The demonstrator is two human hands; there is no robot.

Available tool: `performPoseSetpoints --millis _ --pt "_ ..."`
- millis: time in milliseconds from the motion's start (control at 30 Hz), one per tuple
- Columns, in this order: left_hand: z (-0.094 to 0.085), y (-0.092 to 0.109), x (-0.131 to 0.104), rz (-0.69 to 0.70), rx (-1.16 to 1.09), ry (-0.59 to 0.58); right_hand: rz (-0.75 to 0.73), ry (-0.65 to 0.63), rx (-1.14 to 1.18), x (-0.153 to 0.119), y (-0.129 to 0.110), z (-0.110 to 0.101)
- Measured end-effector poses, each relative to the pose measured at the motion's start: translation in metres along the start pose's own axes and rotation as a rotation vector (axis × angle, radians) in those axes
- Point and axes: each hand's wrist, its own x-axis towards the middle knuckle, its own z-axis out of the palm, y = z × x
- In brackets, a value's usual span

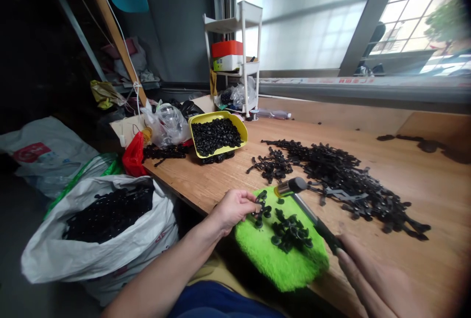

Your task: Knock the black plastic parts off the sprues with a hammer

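My left hand pinches a small branched black plastic piece at the upper left of a fluffy bright green cloth. In my right hand, closed round its dark handle, is a hammer with a black and yellow head. The hammer head hangs over the cloth's top edge, to the right of the black piece. A small heap of black parts lies on the middle of the cloth. One loose round black bit rests just below the hammer head.
A large pile of black branched parts spreads across the wooden table on the right. Behind the cloth stands a yellow tray full of small black pieces. A white sack of black parts is at the left, and a white rack stands behind.
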Motion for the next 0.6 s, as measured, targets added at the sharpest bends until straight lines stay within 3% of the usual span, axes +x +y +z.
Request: performPoseSetpoints --millis 133,233,300,433,600 --pt "0.0 0.001 -0.001 0.007 -0.035 0.002 -0.192 0.037 -0.145 -0.014 0.027 0.019" --pt "0.0 0.001 -0.002 0.0 -0.023 0.009 -0.105 0.08 -0.167 -0.021 0.026 0.029" --pt "0.0 0.0 -0.002 -0.003 -0.001 0.009 0.003 0.09 -0.136 -0.018 0.016 0.031" --pt "0.0 -0.002 -0.002 0.008 0.041 0.002 0.062 0.089 -0.119 -0.004 -0.006 0.029" --pt "0.001 -0.001 -0.003 -0.002 0.06 0.018 0.072 -0.037 -0.1 0.003 -0.005 0.02"
